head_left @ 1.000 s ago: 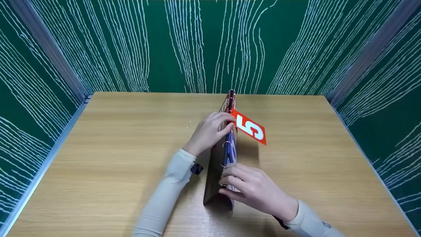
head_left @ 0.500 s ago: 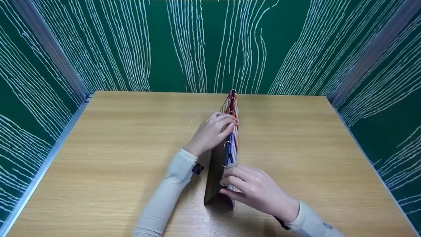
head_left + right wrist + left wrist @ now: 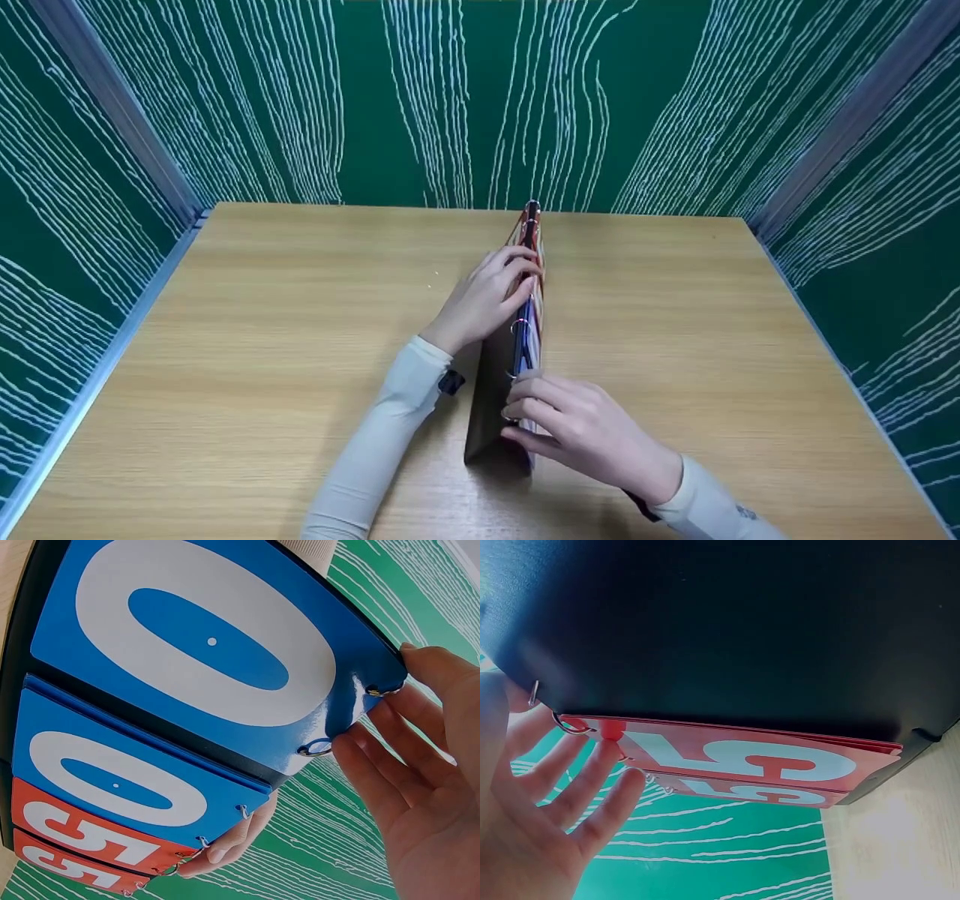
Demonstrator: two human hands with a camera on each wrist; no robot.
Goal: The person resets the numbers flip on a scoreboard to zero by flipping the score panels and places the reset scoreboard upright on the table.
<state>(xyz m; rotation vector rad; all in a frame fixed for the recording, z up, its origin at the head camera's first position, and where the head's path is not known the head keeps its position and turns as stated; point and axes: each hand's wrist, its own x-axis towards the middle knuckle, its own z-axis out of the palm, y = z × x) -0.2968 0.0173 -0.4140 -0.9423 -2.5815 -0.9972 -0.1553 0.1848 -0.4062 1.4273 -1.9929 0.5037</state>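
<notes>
A black tabletop flip scoreboard [image 3: 491, 390] stands like a tent, its ringed top edge running away from me. In the right wrist view, a large blue 0 card [image 3: 210, 626], a smaller blue 0 card [image 3: 116, 784] and two red 5 cards [image 3: 82, 821] hang flat on its right face. More red 5 cards [image 3: 742, 757] show on the left face. My left hand [image 3: 484, 296] holds the top edge beside the red cards, fingers reaching over it. My right hand [image 3: 577, 427] grips the near end of the top edge by the rings [image 3: 315, 746], thumb and fingers on opposite sides.
The scoreboard stands on a wood-grain table [image 3: 300, 337]. Green walls [image 3: 360, 112] with white wavy lines enclose its back and sides. A few tiny white specks [image 3: 433, 279] lie left of the left hand.
A red 5 card that stuck out to the right beside the left hand has dropped against the right face. The left fingers have shifted slightly along the top edge. The right hand stays in place.
</notes>
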